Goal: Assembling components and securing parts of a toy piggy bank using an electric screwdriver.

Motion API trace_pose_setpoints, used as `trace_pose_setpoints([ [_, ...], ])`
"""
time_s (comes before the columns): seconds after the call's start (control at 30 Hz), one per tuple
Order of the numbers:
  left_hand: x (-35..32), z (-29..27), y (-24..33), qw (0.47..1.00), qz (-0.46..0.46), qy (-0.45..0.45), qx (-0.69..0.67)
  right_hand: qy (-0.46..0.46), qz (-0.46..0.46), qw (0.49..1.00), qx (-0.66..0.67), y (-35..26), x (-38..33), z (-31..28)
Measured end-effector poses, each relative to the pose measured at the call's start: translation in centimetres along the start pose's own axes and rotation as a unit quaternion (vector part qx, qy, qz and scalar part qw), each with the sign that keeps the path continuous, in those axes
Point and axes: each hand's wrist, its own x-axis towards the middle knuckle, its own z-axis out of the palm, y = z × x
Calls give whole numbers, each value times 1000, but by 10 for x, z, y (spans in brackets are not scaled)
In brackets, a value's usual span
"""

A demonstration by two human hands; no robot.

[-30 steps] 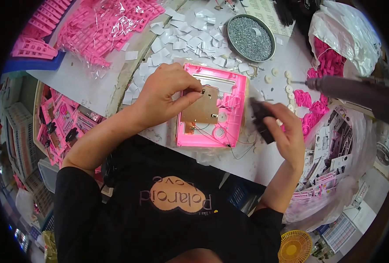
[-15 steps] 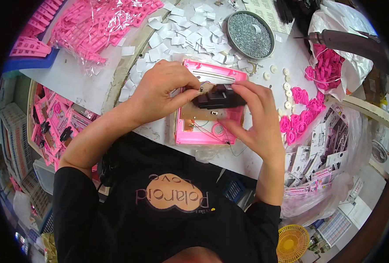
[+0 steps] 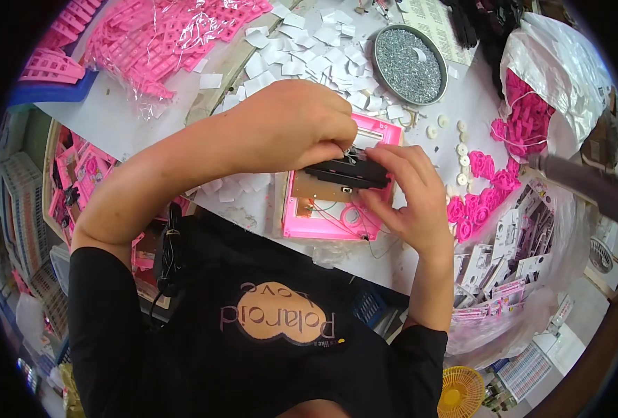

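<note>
A pink plastic casing (image 3: pixel 321 228) lies open on the table in front of me. Over it is a brown circuit board (image 3: pixel 314 188) with a long black plastic part (image 3: pixel 343 174) along its upper side. My right hand (image 3: pixel 415 195) grips the right end of the black part, with the thumb lower, by the board. Fingers of my left hand (image 3: pixel 316 122) are pinched together at the black part's top edge, beside a small shiny metal piece (image 3: pixel 353 153); what they hold is hidden. Thin wires, among them a pink loop (image 3: pixel 351 217), lie in the casing's lower part.
A round tin of small screws (image 3: pixel 410 66) stands beyond, beside scattered white paper pieces (image 3: pixel 302 52). White discs (image 3: pixel 461 150) and pink rose-shaped pieces (image 3: pixel 493 177) lie at right, near a blurred hanging power screwdriver (image 3: pixel 577 184). Bagged pink parts (image 3: pixel 162 42) sit far left.
My left hand has moved right and turned over onto the black part's top edge. The right hand still grips its right end. The hanging screwdriver has swung lower, and the view has shifted slightly.
</note>
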Motion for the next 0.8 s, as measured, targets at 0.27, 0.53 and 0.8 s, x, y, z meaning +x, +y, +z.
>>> trace_pose_setpoints([
  [0.27, 5, -10, 6, 988, 82, -47, 123, -50, 11, 998, 31, 1, 5, 2],
  [0.53, -19, 0, 19, 996, 11, 3, 90, -116, -9, 992, -37, -9, 19, -4],
  [0.8, -7, 2, 19, 977, -191, -8, -96, -110, -4, 986, -125, -24, 16, -5],
])
